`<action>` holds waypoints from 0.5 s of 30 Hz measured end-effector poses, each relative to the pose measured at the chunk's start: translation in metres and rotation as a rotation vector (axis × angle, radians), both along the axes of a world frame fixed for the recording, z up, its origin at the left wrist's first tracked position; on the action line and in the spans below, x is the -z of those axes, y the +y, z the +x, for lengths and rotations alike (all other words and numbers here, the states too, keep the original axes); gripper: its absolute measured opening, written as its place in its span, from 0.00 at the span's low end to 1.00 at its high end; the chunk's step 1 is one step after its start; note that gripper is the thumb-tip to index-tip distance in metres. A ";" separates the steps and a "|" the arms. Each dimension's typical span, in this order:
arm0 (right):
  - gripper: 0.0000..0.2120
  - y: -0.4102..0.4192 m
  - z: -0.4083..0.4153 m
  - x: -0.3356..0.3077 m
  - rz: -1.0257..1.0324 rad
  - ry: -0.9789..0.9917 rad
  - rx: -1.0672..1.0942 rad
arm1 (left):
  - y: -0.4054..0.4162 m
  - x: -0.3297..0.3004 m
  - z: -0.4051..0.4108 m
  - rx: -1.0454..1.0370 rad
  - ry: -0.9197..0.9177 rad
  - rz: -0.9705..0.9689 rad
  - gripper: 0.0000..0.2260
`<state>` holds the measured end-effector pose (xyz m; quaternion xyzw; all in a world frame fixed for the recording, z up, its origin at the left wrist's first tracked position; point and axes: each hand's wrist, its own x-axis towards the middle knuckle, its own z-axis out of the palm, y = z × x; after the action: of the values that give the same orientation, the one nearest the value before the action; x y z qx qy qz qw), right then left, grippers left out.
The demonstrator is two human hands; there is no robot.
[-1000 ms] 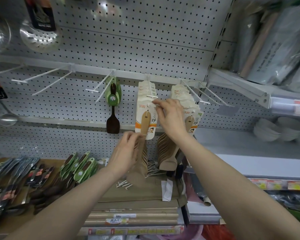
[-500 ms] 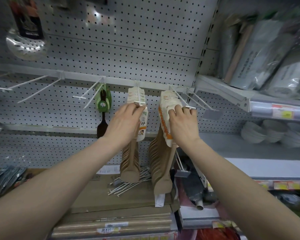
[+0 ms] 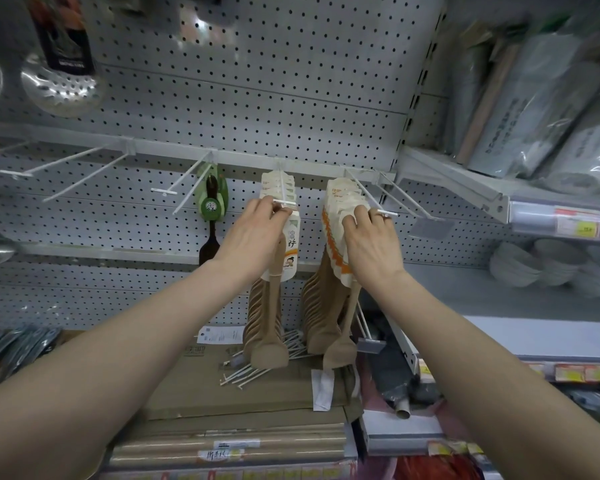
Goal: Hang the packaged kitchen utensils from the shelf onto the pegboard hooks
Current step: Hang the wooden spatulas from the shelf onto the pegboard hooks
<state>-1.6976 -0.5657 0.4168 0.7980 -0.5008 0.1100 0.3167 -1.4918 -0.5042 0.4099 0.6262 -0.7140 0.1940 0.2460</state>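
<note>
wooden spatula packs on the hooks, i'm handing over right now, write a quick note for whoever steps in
Left hand: pinches the front pack at the tip of the left spatula hook.
Right hand: holds the right bunch of packs at its hook end.
Done: both wooden spatula bunches hang on hooks.
Left: seat the front packs fully; the green-carded utensils on the shelf at lower left are unhung, and empty hooks wait at left.

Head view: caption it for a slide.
Both hands grip carded wooden spatula packs at white pegboard hooks.

Two spatula bunches [image 3: 267, 306] on neighbouring hooks [image 3: 284, 192], single spatula [image 3: 210, 237] hanging left
</note>
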 end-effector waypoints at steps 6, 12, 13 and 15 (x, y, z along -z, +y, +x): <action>0.15 -0.002 0.003 0.004 0.032 0.005 0.070 | -0.007 -0.004 0.000 -0.027 -0.002 0.000 0.24; 0.11 -0.010 -0.001 0.011 0.052 -0.068 0.087 | -0.011 -0.004 0.005 -0.006 0.000 -0.008 0.23; 0.11 -0.011 0.000 0.011 0.049 -0.074 0.087 | -0.012 -0.004 0.005 -0.004 0.002 -0.008 0.23; 0.11 -0.012 0.001 0.011 0.039 -0.069 0.086 | -0.013 -0.004 0.006 -0.006 0.000 -0.009 0.23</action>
<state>-1.6971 -0.5776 0.4058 0.7775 -0.5473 0.1138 0.2880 -1.4859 -0.5170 0.4135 0.6272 -0.7112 0.1979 0.2482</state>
